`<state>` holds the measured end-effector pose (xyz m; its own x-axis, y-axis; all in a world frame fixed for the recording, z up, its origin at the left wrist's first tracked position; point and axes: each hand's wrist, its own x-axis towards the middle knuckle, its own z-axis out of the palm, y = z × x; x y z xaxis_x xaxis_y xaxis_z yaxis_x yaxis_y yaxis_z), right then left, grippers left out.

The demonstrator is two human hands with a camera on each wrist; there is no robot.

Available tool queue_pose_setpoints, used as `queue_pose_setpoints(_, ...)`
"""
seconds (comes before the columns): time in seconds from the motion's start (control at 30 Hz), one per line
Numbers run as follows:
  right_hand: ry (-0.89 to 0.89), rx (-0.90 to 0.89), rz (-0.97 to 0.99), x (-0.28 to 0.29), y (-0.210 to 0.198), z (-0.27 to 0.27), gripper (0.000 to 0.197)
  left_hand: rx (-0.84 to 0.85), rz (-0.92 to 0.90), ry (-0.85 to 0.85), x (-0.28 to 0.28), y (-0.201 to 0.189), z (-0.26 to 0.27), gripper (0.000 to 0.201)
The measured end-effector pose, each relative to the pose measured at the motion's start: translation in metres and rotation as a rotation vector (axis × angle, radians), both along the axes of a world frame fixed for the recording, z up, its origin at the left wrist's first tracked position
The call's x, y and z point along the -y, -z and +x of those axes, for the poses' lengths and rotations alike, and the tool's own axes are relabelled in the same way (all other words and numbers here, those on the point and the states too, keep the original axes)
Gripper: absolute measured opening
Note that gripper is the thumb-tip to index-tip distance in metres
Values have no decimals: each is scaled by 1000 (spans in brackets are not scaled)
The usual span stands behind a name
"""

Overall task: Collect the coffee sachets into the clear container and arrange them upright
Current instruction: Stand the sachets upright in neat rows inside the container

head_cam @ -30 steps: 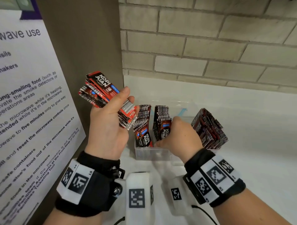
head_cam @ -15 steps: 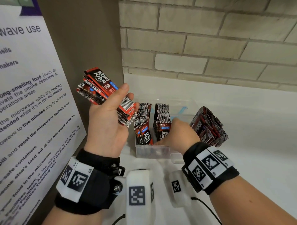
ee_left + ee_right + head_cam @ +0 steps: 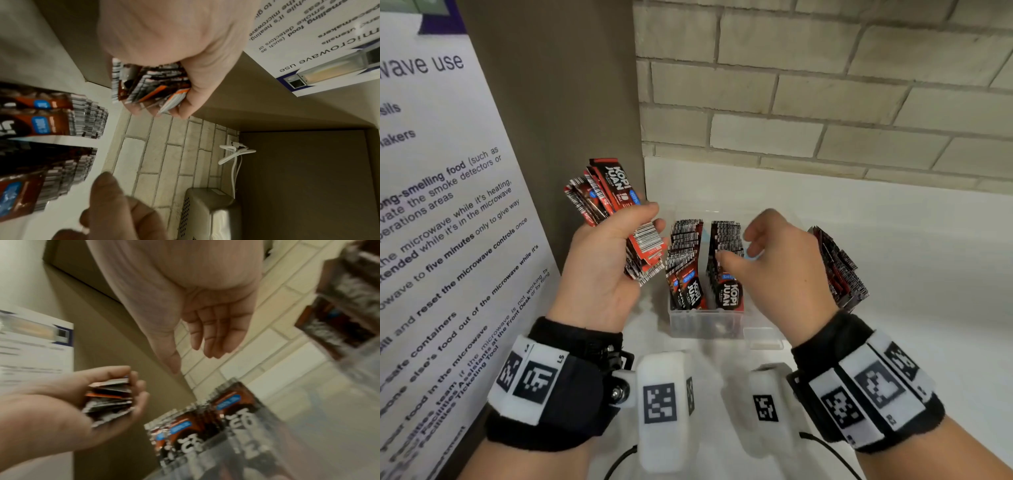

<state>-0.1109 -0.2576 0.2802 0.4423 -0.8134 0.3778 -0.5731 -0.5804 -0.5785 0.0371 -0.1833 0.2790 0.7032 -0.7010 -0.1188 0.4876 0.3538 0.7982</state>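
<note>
Left hand [image 3: 599,270] fingers clamp fanned red-black coffee sachets [image 3: 616,212] as my feed stock; right hand [image 3: 780,270] loosely spread, empty, above clear plastic container [image 3: 705,323].

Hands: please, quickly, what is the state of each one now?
Left hand: closed, fingers gripping a bundle of sachets.
Right hand: open and empty, above the container.
</note>
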Motion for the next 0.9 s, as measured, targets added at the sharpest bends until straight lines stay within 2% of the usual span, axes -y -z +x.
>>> queue_pose_setpoints(0.07, -98, -16, -12, -10, -4, 8, 28, 17, 15, -14, 1, 2, 2, 15)
queue_pose_setpoints(0.2, -195, -150, 39, -17, 12, 29, 41, 24, -4, -83, 1, 1, 2, 14)
queue_pose_setpoints(0.5, -167, -303, 29, -12, 32, 49, 60, 45, -45, -117, -2, -6, -2, 16)
queue_pose_setpoints(0.9, -169, -363, -93, -6, 36, 51, 52, 55, -47, -89, -3, -8, -7, 16)
